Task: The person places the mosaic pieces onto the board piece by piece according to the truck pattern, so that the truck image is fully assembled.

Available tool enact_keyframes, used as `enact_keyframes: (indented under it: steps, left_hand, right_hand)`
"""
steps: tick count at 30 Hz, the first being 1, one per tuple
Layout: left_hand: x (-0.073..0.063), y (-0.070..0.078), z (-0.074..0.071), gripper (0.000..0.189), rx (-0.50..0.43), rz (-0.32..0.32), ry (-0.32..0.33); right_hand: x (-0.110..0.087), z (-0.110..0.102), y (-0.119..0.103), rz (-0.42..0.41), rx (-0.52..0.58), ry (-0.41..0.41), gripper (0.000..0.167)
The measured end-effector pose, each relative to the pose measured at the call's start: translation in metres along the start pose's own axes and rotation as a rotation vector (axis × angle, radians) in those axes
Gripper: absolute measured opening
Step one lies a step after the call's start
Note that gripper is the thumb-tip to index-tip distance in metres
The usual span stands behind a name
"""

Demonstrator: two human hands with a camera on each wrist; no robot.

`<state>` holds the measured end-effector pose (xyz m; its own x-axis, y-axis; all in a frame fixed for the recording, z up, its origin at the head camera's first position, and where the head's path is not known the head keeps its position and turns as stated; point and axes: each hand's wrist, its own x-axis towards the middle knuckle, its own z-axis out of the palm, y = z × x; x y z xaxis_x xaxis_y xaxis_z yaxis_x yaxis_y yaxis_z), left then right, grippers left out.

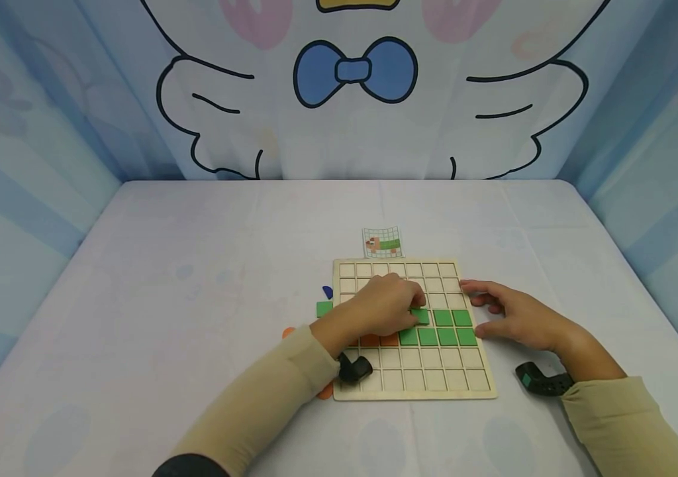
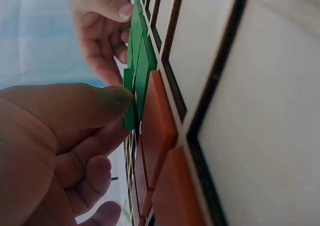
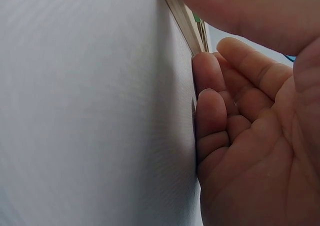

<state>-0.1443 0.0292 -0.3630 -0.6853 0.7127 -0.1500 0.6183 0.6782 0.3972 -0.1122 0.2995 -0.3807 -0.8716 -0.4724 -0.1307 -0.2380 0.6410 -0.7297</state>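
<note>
My left hand (image 1: 383,303) reaches over the wooden grid board (image 1: 413,381) and pinches a green square tile (image 1: 420,317) between thumb and fingers. In the left wrist view that tile (image 2: 128,99) stands just above the board's surface, beside other green tiles (image 2: 146,61). Orange tiles (image 2: 159,121) lie in the cells nearer that wrist. Along the board's right part, green tiles (image 1: 427,337) fill several cells in two rows. My right hand (image 1: 518,318) rests at the board's right edge, thumb and fingers touching its side and holding nothing between them.
A small picture card (image 1: 383,243) with a gridded drawing lies behind the board. Left of the board are a loose green tile (image 1: 324,309), a blue piece (image 1: 328,291) and orange pieces (image 1: 325,392), partly hidden by the left arm. Curtains (image 1: 35,165) border the white table (image 1: 196,265).
</note>
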Motion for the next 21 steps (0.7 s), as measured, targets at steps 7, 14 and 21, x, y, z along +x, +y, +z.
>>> enact_keyframes:
  steps: [7, 14, 21]
  left_hand:
    - [0.0011, 0.0020, 0.0006, 0.030, 0.004, -0.003, -0.011]
    - [0.0021, 0.0034, 0.0006, 0.029, 0.025, -0.006, -0.010]
    - [0.0021, 0.0065, -0.0008, 0.031, 0.044, -0.021, -0.022]
  right_hand:
    - [0.0004, 0.0004, -0.0002, 0.010, -0.005, -0.003, 0.075]
    - [0.0005, 0.0004, -0.0010, 0.017, -0.007, -0.005, 0.075]
    - [0.0009, 0.0002, 0.0008, 0.016, -0.009, -0.002, 0.075]
